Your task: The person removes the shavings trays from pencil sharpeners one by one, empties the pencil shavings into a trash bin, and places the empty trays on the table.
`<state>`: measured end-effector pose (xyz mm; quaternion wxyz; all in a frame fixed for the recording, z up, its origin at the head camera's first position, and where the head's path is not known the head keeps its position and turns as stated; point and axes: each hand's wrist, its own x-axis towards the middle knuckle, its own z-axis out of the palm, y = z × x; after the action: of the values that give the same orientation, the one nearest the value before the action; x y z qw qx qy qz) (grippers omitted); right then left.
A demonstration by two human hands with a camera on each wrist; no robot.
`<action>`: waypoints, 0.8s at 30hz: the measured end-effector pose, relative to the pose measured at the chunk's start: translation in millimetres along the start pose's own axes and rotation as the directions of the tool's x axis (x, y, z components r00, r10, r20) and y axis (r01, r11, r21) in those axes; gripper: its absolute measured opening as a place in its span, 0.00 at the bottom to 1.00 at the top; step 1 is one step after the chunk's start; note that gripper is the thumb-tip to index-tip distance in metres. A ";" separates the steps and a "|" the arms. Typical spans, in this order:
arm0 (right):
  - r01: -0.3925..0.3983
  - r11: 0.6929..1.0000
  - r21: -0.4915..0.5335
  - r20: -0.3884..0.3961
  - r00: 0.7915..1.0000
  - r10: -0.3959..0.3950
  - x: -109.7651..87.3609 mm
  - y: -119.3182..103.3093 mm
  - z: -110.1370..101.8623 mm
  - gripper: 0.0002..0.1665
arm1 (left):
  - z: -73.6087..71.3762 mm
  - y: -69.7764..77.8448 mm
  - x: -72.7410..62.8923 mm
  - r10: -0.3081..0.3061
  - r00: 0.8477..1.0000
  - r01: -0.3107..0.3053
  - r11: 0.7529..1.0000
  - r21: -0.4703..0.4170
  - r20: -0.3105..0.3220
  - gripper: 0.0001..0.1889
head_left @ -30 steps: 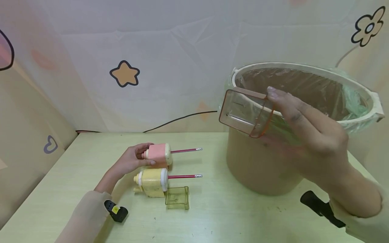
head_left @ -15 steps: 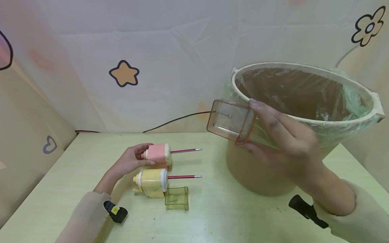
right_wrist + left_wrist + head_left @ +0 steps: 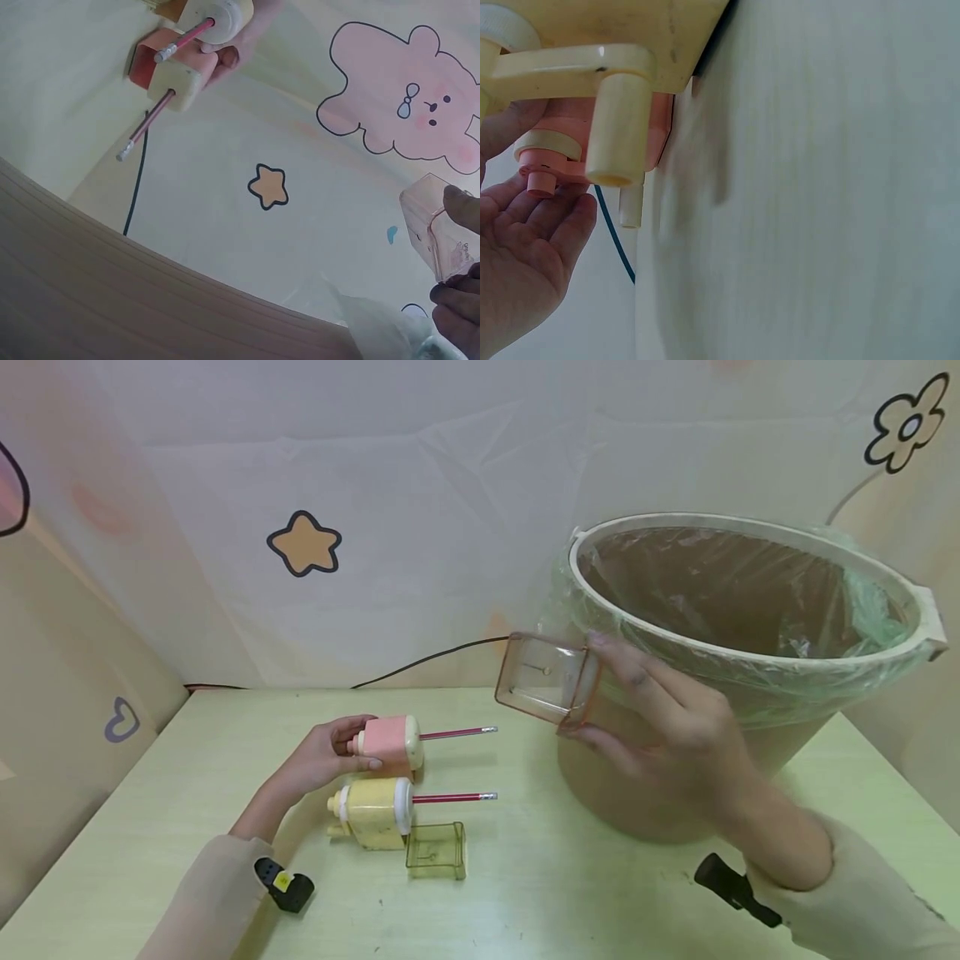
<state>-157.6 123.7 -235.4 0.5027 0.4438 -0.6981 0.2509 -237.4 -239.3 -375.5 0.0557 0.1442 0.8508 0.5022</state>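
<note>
My left hand (image 3: 324, 758) grips the pink pencil sharpener (image 3: 387, 740) by its crank end, thumb along the near side. A pencil (image 3: 459, 732) sticks out of its right face. Raised in front of the bin, my right hand (image 3: 667, 718) pinches a clear pinkish shavings drawer (image 3: 546, 681) between thumb and fingers; the drawer looks see-through, with a small knob. Nearer to me stands a yellow pencil sharpener (image 3: 373, 814) with a second pencil (image 3: 453, 797) in it. A clear olive drawer (image 3: 437, 852) lies beside it. In the left wrist view the yellow crank handle (image 3: 619, 127) partly covers the pink sharpener.
A large brown bin (image 3: 645, 785) with a white rim (image 3: 750, 653) and a thin green plastic liner (image 3: 873, 610) takes up the right side of the table (image 3: 525, 902). Behind the table hangs a printed backdrop (image 3: 420, 543).
My right hand has carried the pinkish drawer left and down, from over the bin's near rim to in front of its left side. My left hand stays on the pink sharpener.
</note>
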 end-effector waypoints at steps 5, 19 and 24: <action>-0.029 1.000 0.004 0.054 0.998 0.028 -2.8 -1.8 2.3 0.31 | 0.3 -0.8 0.0 0.005 1.000 -0.005 1.000 -0.006 -0.001 0.36; -0.093 0.995 0.030 0.219 0.972 0.085 -22.0 1.1 23.5 0.35 | 0.5 -2.2 -0.4 0.014 1.000 -0.014 1.000 -0.009 -0.010 0.36; -0.173 0.984 0.049 0.273 0.950 0.153 -29.9 2.7 31.0 0.42 | -0.1 -3.7 0.7 0.023 1.000 -0.023 1.000 -0.009 -0.004 0.36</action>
<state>-171.9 111.3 -274.2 0.3647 0.4325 -0.7844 0.2544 -238.8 -240.9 -378.6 0.0490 0.1529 0.8471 0.5067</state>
